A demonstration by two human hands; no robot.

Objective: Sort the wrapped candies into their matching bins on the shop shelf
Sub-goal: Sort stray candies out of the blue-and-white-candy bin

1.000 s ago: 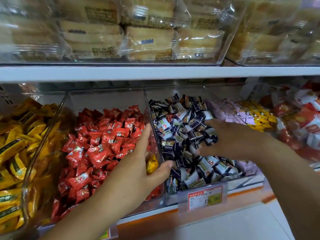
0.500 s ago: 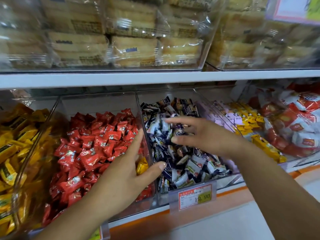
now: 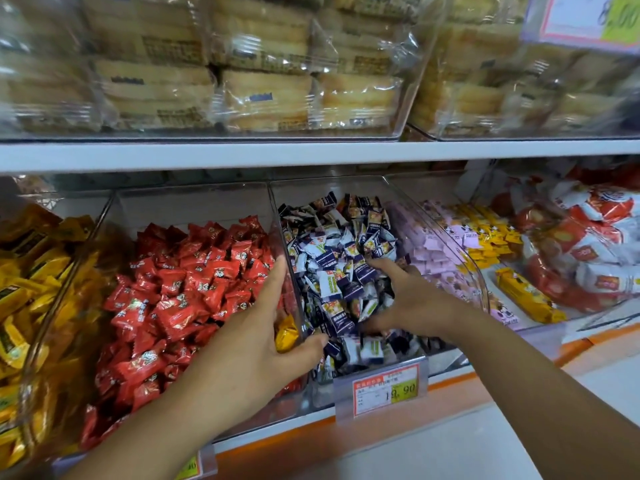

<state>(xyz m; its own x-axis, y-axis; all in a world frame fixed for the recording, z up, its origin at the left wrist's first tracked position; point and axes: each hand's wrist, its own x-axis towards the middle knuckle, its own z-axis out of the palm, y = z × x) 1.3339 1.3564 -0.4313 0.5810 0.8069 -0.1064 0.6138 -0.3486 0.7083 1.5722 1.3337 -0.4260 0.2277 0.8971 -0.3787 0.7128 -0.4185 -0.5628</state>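
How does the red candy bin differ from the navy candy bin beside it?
The red candy bin holds red wrappers plus one stray yellow candy at its right wall; the navy candy bin holds navy and white wrappers. The right hand is inside the navy candy bin; the left hand lies across the wall shared with the red candy bin. Both are clear plastic.
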